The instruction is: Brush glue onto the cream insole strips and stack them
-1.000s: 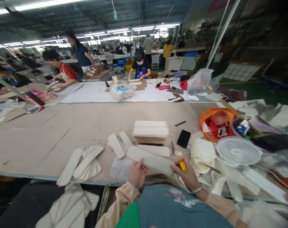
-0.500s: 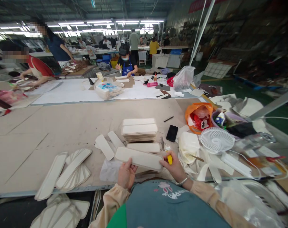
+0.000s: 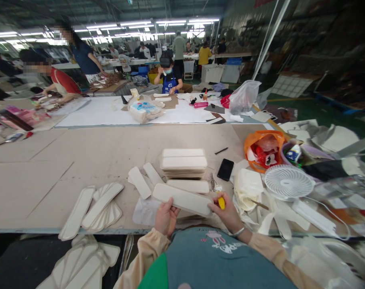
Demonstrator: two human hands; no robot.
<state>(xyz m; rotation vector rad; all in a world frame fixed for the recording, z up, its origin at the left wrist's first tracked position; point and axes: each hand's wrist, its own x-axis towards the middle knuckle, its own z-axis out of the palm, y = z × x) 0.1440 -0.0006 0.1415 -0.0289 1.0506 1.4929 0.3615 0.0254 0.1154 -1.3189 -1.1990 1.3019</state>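
Note:
A long cream oblong panel (image 3: 182, 198) with rounded ends is held flat just above the table's near edge. My left hand (image 3: 166, 216) grips its left end from below. My right hand (image 3: 227, 212) holds its right end and also a small yellow-handled tool (image 3: 221, 202). Behind the panel lies another one (image 3: 188, 186), and farther back stands a stack of the same panels (image 3: 184, 162). Two narrower cream strips (image 3: 144, 180) lie to the left of the stack.
Fanned cream pieces (image 3: 94, 206) lie at the left near the edge, more below the table. A black phone (image 3: 225, 169), scissors (image 3: 212, 184), white fan (image 3: 288, 182), orange bag (image 3: 263, 148) and cloth scraps crowd the right. Other people work at far tables.
The view swung slightly left then back. Both hands keep the same hold on the cream panel; it has hardly moved.

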